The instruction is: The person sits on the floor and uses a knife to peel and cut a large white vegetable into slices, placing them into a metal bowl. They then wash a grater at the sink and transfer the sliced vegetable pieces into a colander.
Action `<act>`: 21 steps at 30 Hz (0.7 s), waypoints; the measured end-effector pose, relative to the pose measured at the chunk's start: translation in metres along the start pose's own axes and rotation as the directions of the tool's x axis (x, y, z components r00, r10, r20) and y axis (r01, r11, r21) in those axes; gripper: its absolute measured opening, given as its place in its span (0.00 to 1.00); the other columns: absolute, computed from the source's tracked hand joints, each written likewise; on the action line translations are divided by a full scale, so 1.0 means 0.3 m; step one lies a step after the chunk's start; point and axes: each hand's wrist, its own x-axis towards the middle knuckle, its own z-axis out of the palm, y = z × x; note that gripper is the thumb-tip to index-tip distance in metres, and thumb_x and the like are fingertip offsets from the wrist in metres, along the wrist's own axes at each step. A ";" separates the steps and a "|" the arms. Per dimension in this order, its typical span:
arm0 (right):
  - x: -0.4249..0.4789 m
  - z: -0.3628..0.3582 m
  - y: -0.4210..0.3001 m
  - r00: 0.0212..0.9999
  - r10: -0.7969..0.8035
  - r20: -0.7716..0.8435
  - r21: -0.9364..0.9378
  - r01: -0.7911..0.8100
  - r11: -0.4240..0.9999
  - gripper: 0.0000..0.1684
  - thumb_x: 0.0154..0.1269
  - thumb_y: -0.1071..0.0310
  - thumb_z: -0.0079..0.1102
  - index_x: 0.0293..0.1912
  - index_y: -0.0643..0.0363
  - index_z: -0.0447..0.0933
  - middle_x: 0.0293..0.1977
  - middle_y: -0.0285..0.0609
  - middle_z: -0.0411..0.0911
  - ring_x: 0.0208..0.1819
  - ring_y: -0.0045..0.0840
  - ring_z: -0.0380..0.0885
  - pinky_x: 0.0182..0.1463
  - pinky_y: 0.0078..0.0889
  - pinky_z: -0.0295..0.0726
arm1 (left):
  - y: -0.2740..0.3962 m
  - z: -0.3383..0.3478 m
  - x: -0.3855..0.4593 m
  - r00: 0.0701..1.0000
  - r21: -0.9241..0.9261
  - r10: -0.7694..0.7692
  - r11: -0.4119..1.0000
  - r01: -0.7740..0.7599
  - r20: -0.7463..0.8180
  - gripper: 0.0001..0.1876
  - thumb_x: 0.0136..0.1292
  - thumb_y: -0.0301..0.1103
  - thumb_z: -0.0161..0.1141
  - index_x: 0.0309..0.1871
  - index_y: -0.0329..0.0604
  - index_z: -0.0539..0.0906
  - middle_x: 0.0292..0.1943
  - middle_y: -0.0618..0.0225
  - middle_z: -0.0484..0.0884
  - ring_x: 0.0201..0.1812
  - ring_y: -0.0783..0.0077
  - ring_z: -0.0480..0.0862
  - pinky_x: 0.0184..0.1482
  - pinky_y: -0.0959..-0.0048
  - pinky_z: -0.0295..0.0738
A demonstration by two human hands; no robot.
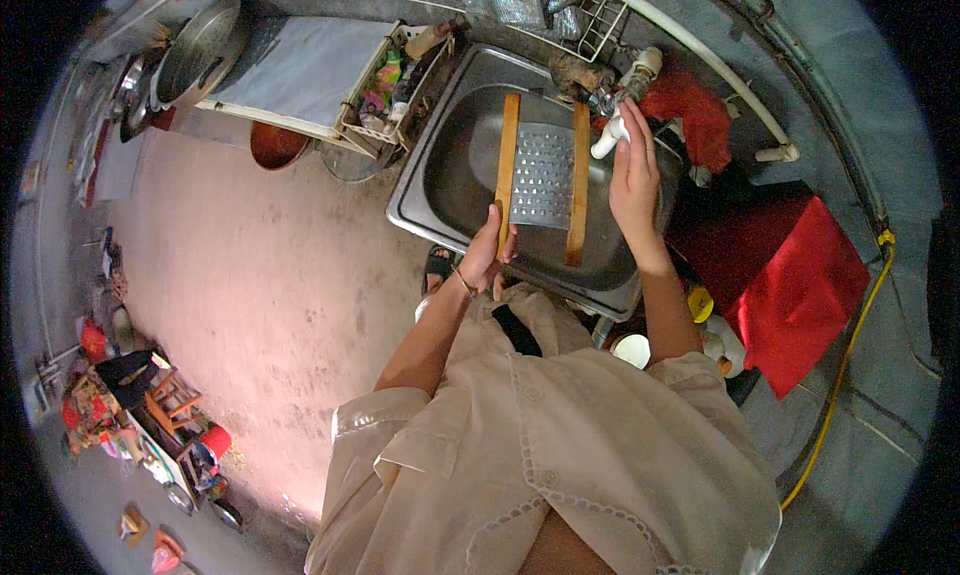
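Note:
My left hand [486,252] grips the lower end of one wooden rail of a grater [543,174], a perforated metal sheet between two wooden rails. The grater is held over the basin of a stainless steel sink [480,155]. At the sink's right back corner, my right hand [636,177] is raised with its fingers extended beside a white plastic tap spout [609,136]. The fingertips are at or close to the tap; whether they press on it is hard to tell. No running water can be made out.
Left of the sink stands a plastic basket [375,129] of bottles and packets, beside a white-topped table [307,65]. A wire rack [600,31] and a white pipe [697,61] are behind. Red sheeting [795,297] and a yellow hose [840,380] lie at the right.

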 end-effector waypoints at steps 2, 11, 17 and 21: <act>-0.002 0.007 0.005 1.000 -0.001 -0.002 0.015 0.002 1.000 0.23 0.67 0.77 0.39 0.61 0.61 0.62 0.62 0.49 0.62 0.62 0.39 0.64 0.62 0.34 0.65 | -0.018 0.009 0.003 1.000 -0.011 0.000 1.000 0.000 -0.024 0.28 0.66 0.65 0.34 0.33 0.49 0.70 0.11 0.79 0.62 0.15 0.81 0.61 0.28 0.82 0.62; 0.000 -0.003 0.017 1.000 -0.019 0.008 0.036 0.019 0.999 0.25 0.67 0.77 0.40 0.63 0.59 0.60 0.63 0.48 0.61 0.62 0.40 0.64 0.62 0.35 0.65 | -0.026 0.058 -0.005 0.999 -0.040 0.007 0.999 -0.008 -0.045 0.27 0.68 0.61 0.32 0.32 0.47 0.69 0.12 0.77 0.62 0.15 0.79 0.60 0.26 0.80 0.60; -0.002 0.000 0.038 0.998 -0.042 0.043 0.047 0.040 0.998 0.26 0.68 0.76 0.40 0.64 0.58 0.59 0.65 0.47 0.58 0.64 0.39 0.61 0.63 0.35 0.64 | -0.031 0.056 0.006 0.999 -0.029 0.039 0.999 -0.039 -0.011 0.27 0.68 0.62 0.32 0.32 0.47 0.69 0.13 0.77 0.62 0.15 0.79 0.60 0.27 0.80 0.60; -0.015 0.008 0.040 0.995 0.097 0.013 0.215 -0.097 0.972 0.25 0.70 0.72 0.39 0.65 0.58 0.58 0.65 0.46 0.58 0.65 0.35 0.60 0.66 0.34 0.59 | -0.033 0.066 0.009 0.999 0.011 0.030 0.999 -0.030 -0.041 0.27 0.68 0.62 0.31 0.33 0.48 0.69 0.13 0.77 0.62 0.16 0.79 0.60 0.29 0.80 0.61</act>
